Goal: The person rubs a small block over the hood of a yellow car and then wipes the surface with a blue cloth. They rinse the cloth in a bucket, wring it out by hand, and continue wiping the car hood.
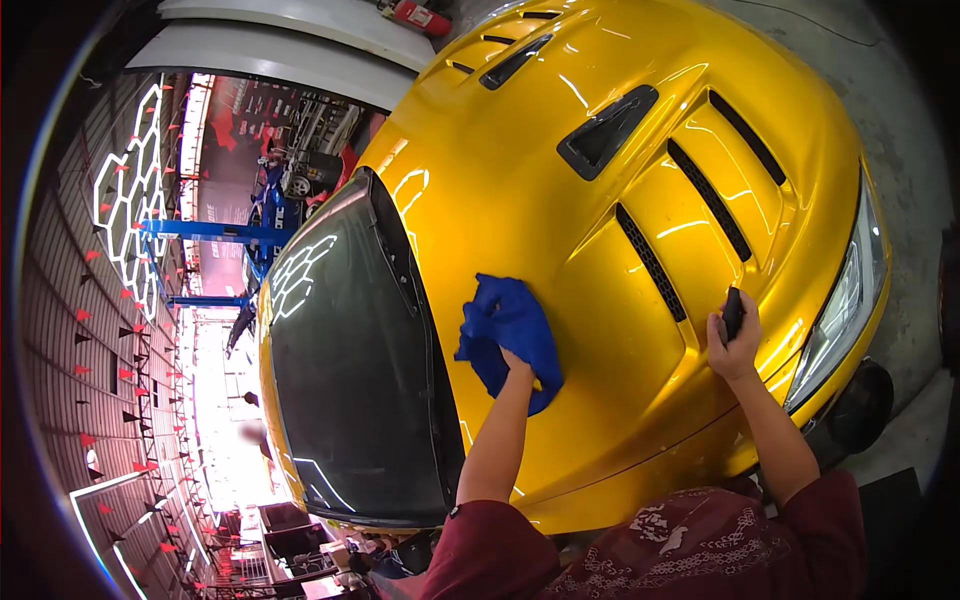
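A blue cloth [520, 325] lies bunched on the yellow hood [480, 220] of a car, close to the windshield [350, 350]. My left hand [515, 368] presses on the cloth, its fingers mostly hidden in the folds. Near the hood's front vents, my right hand [737, 345] is closed around a small black object [733, 314], held over the yellow surface. What the black object is cannot be made out. The headlight [840, 290] is to the right of my right hand.
Black vents [650, 262] and a black scoop [608, 132] break up the hood. A fire extinguisher [418, 17] is at the top. Blue lift arms [215, 231] stand beyond the car. A round black object [862, 405] is near the front bumper.
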The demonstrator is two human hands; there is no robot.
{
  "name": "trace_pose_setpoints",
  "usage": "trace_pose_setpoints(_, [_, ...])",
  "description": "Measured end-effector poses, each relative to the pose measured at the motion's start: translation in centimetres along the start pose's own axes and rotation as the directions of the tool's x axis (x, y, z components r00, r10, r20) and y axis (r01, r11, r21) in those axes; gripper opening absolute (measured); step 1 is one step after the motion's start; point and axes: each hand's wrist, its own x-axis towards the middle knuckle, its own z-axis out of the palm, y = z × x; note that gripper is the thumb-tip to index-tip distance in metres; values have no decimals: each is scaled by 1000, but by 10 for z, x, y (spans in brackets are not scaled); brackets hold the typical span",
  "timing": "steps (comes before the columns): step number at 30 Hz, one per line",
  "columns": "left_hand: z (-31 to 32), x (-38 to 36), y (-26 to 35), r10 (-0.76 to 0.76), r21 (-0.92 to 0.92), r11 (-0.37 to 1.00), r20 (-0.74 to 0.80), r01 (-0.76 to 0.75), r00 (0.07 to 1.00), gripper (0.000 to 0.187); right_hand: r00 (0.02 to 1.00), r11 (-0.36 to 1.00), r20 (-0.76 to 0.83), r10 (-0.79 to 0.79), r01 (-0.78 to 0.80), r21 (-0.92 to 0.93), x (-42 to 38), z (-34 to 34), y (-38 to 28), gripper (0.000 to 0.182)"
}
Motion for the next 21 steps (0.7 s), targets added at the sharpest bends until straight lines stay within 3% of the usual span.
trace_pose_setpoints(2, [27, 29, 0, -34, 233, 971, -115, 60, 993, 61, 1000, 1000, -8, -6, 6, 14, 0, 2, 1, 48])
trace_pose_setpoints(4, [40, 62, 1, -56, 356, 929, -135, 101, 989, 60, 998, 998, -23, -60, 60, 3, 0, 3, 3, 48])
trace_pose_setpoints(8, [6, 144, -2, -69, 214, 975, 65, 54, 996, 56, 997, 997, -22, -71, 72, 32, -5, 2, 9, 51])
trace_pose_setpoints(10, [32, 201, -4, -139, 564, 816, -20, 126, 990, 53, 997, 997, 4, -72, 71, 27, -11, 0, 18, 55])
trace_pose_setpoints(16, [4, 282, -9, 12, 170, 985, -129, 10, 992, 52, 996, 997, 43, -79, 79, 4, -16, -5, 23, 59])
trace_pose_setpoints(21, [-3, 281, 0, 52, 137, 990, -232, -20, 971, 51, 994, 997, 83, -77, 77, 7, -15, -5, 20, 57])
